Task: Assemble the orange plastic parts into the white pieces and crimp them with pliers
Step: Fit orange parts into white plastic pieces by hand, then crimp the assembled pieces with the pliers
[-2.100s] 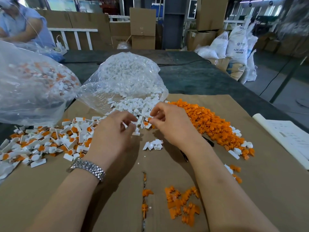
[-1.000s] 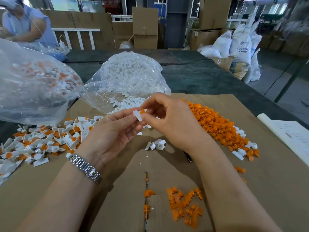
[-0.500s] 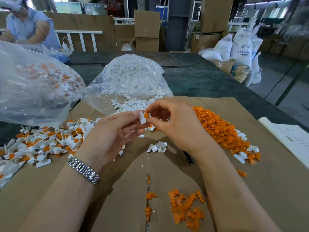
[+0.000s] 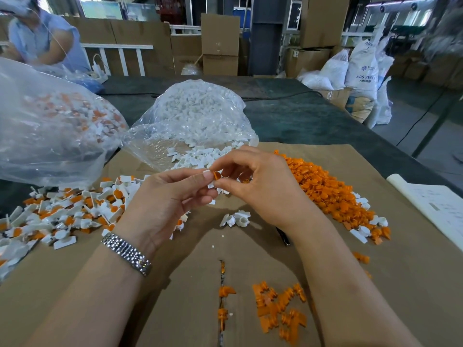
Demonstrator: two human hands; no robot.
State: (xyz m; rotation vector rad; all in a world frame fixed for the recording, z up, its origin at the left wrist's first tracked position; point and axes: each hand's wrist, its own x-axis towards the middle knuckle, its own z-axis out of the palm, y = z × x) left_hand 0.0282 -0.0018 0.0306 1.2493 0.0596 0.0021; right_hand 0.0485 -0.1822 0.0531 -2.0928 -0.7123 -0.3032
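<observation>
My left hand [image 4: 165,204] pinches the white piece [image 4: 211,184]; my right hand [image 4: 263,189] has now seated the orange part [image 4: 217,175] (crimping outstanding).

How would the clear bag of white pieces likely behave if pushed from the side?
The bag looks thin and crinkled, so it would probably buckle rather than slide as one. Its mouth lies open toward the cardboard, with white pieces already spilled out; a push would likely shed more. Packed full, it seems heavy enough to resist a light nudge.
</observation>
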